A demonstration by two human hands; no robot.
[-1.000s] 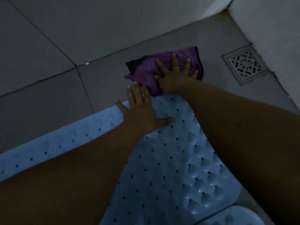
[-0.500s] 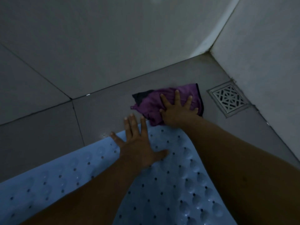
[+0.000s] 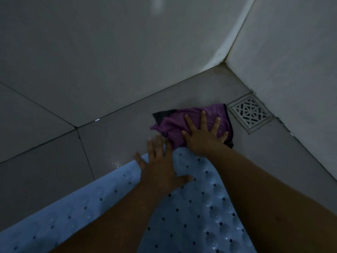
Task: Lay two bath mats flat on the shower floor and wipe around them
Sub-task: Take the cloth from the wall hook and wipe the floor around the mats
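Observation:
A light blue bath mat [image 3: 191,216] with rows of small holes and bumps lies flat on the grey shower floor, filling the lower part of the head view. My left hand [image 3: 160,167] presses flat on the mat's far edge with fingers spread. Just beyond that edge a crumpled purple cloth [image 3: 173,123] lies on the floor tile. My right hand [image 3: 204,136] presses down on the cloth with straight, spread fingers. A second mat is not in view.
A square metal floor drain [image 3: 249,112] sits right of the cloth, close to the wall corner [image 3: 226,61]. Grey tiled walls rise behind and to the right. Bare floor tile [image 3: 54,161] stretches to the left of the mat.
The view has tilted up and the hands sit lower in frame. My right hand has pushed the purple cloth to the right, closer to the drain. My left hand stays on the mat's edge.

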